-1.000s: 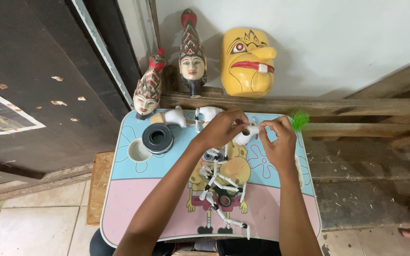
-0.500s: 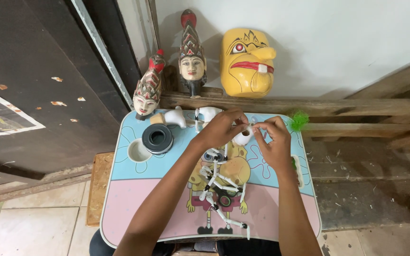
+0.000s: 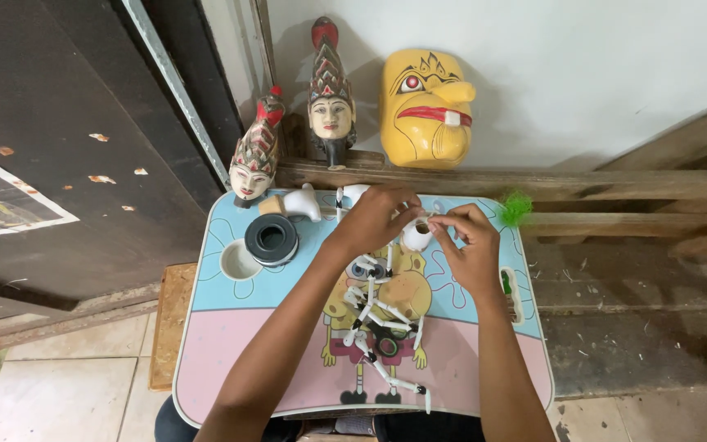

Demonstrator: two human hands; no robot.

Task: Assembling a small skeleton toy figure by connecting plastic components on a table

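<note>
Starting at the left of the little cartoon-print lap table [image 3: 222, 344], there's a round cup recess with a black tape roll [image 3: 272, 239] sitting right beside it, and a carved puppet head [image 3: 254, 160] with a red-tipped crown standing at the back corner. A second puppet head [image 3: 330, 98] and a yellow mask [image 3: 425, 106] lean on the wall behind. The person's left hand [image 3: 372, 217] is curled over the top middle of the table, fingers pressed together on something small, though what exactly can't be made out. Just beside it stands a small white cup-like piece [image 3: 416, 236], and the right hand [image 3: 470, 245] pinches something tiny next to its rim. A jointed white-and-black string of pieces [image 3: 374, 315] lies below the hands, and a green fluffy tuft [image 3: 517, 209] sits at the far right edge.
</note>
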